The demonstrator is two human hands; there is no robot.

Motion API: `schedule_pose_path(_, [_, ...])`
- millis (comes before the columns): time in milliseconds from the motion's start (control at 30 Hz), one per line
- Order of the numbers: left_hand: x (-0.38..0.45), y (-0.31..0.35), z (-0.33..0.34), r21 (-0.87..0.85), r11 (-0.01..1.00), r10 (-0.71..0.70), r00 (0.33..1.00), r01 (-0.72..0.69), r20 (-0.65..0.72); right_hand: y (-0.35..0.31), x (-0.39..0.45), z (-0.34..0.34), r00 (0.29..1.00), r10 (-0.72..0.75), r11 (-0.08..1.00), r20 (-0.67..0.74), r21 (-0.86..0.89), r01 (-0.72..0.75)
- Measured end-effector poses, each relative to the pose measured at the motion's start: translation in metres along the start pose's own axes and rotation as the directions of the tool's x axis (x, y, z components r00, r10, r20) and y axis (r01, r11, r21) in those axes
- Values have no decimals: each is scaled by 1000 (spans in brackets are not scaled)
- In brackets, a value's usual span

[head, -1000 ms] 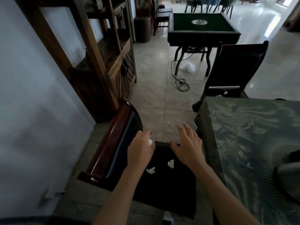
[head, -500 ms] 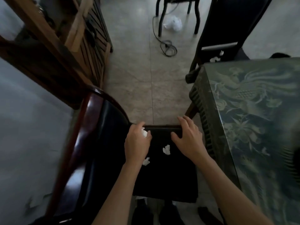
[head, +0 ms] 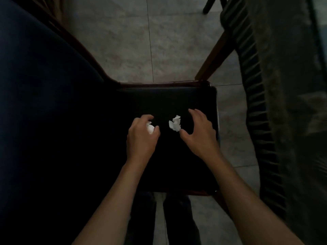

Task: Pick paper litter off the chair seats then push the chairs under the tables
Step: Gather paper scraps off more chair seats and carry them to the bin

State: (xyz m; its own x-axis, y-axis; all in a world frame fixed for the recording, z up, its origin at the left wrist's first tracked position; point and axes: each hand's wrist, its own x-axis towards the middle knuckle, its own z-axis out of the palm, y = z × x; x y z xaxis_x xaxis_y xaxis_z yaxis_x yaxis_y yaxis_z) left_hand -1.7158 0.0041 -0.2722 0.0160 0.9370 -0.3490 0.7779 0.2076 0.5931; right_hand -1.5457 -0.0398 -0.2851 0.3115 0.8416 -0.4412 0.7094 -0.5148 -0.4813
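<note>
Both hands have come down onto the seat since half a second ago, and the view now looks almost straight down, so the far chair and the cable on the floor are out of sight. Largest in view, the dark chair back [head: 40,106] fills the 9 o'clock side, and the table [head: 290,110] with its patterned cloth and ribbed edge runs down the 3 o'clock side. Between them at 12 o'clock lies the pale tiled floor [head: 127,41]. At the centre is the black chair seat [head: 173,101], just beside the table but apart from it. The left hand [head: 141,140] rests on the seat with its grip curled round a white paper scrap [head: 150,128] pinched between thumb and fingers. The right hand [head: 199,135] hovers at about 3 o'clock of a second crumpled paper piece [head: 175,123], its grip spread apart, thumb nearly touching the paper, which lies loose on the seat between the two hands.
</note>
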Motion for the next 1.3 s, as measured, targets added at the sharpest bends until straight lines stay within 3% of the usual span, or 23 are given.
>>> schedule_pose_path(500, [28, -51, 46, -195, 975, -109, 994, 103, -20, 18, 43, 68, 995, -99, 992, 18, -75, 100])
schedule_pose_path(767, [28, -55, 45, -300, 946, -138, 990, 121, -35, 31, 43, 64, 985, -172, 985, -13, 25, 172])
schedule_pose_path(900, [26, -49, 46, -430, 881, -226, 974, 198, -14, 28, 44, 61, 995, -100, 993, -4, 69, 100])
schedule_pose_path(1033, [22, -42, 45, -586, 762, -295, 953, 277, 67, 13, 38, 56, 1000, 15, 970, -16, 242, -11])
schedule_pose_path(1167, [18, -35, 43, -711, 620, -335, 932, 330, 139, -7, 27, 48, 1000, -13, 881, 2, 473, 10])
schedule_pose_path(1300, [15, -33, 40, -788, 496, -304, 923, 366, 237, -23, 13, 49, 978, -128, 755, 164, 655, -11])
